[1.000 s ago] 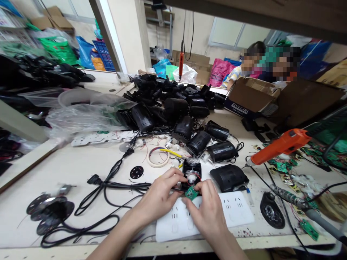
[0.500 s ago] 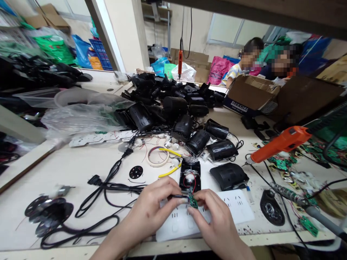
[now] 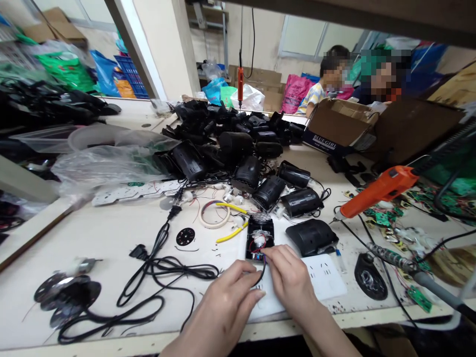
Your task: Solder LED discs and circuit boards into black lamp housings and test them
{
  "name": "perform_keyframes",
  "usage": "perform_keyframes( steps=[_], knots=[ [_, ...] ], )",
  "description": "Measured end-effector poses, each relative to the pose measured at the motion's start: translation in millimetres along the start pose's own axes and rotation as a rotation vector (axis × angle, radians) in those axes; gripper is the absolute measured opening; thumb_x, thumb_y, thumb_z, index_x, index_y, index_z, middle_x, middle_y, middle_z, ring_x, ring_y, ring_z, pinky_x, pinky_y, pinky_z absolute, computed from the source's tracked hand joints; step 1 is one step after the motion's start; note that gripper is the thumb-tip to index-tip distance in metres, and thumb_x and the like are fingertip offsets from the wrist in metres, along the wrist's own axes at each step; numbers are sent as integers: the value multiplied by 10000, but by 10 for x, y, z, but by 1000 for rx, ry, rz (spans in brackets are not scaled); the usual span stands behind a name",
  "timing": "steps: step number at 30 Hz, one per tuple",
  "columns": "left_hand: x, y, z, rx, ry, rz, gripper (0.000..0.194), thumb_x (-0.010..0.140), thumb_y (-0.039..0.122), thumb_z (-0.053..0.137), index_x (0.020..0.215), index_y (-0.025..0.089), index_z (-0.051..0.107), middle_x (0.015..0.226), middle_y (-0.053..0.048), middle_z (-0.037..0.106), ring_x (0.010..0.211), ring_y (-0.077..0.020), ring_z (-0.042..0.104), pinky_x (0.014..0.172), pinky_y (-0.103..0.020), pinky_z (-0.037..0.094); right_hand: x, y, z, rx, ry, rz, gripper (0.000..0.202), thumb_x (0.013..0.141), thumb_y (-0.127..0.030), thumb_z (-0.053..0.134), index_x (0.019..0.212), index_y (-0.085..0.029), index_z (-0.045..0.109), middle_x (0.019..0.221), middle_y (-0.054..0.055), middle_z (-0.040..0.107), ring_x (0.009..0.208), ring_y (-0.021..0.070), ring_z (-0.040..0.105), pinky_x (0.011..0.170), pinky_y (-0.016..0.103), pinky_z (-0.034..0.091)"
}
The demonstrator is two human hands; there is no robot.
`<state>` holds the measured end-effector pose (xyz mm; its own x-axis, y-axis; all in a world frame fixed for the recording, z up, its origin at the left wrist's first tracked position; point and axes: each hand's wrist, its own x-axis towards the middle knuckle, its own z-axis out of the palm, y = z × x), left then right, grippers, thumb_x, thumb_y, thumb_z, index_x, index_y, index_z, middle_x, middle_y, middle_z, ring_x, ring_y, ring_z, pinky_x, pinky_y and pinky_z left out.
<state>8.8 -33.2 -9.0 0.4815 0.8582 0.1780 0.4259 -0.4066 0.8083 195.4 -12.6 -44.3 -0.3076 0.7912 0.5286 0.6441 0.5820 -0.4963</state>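
Note:
An open black plastic housing [image 3: 250, 238] lies on the white plastic plate, with a small motor and red wires inside. At its near end sits a small circuit board [image 3: 256, 256], partly hidden. My right hand [image 3: 292, 277] closes its fingertips on the board at the housing's near right corner. A black power cord [image 3: 262, 275] runs from the board toward my left hand [image 3: 232, 300], whose fingers are closed around it just in front of the housing. The rest of the cord lies looped on the table to the left.
Right of my hands are a black housing shell [image 3: 311, 237], an orange electric screwdriver [image 3: 379, 192] and a soldering iron [image 3: 394, 260]. Behind lie several black housings [image 3: 245, 173] and a tape roll [image 3: 214, 214]. Metal discs [image 3: 67, 292] lie left. Two people sit beyond a cardboard box [image 3: 338, 124].
The circuit board has moved from between my hands, in front of the housing, into its near end. My left hand has shifted slightly right and down, and the cord now bends downward.

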Motion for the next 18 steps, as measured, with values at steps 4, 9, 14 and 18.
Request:
perform_keyframes(
  steps=[4, 9, 14, 18],
  knots=[
    [41, -142, -21, -110, 99, -172, 216, 926, 271, 475, 911, 212, 682, 951, -69, 635, 855, -186, 663, 770, -304, 563, 3, 68, -8, 8, -13, 40, 236, 935, -20, 430, 1021, -160, 600, 836, 68, 624, 791, 208, 584, 691, 320, 492],
    [202, -322, -85, -241, 190, -419, 262, 775, 341, 622, 993, 199, 592, 989, -73, 608, 823, -210, 661, 712, -354, 588, 45, 124, -24, -1, -68, 47, 231, 926, -23, 450, 1002, -160, 620, 818, 57, 632, 782, 203, 591, 690, 311, 491],
    [491, -394, -100, -351, 119, -508, 659, 734, 456, 656, 1290, 186, 428, 1041, -85, 602, 875, -223, 651, 760, -372, 549, 79, 74, -33, -62, -147, 57, 237, 915, -31, 422, 954, -153, 621, 799, 74, 584, 772, 231, 566, 672, 340, 484],
    [691, -484, -51, -422, 3, -552, 763, 675, 453, 711, 1322, 173, 418, 924, -20, 571, 690, -161, 608, 623, -291, 485, 97, 19, -40, -116, -157, 86, 217, 895, -24, 404, 903, -132, 592, 940, 123, 527, 753, 208, 549, 669, 330, 501]
  ],
)
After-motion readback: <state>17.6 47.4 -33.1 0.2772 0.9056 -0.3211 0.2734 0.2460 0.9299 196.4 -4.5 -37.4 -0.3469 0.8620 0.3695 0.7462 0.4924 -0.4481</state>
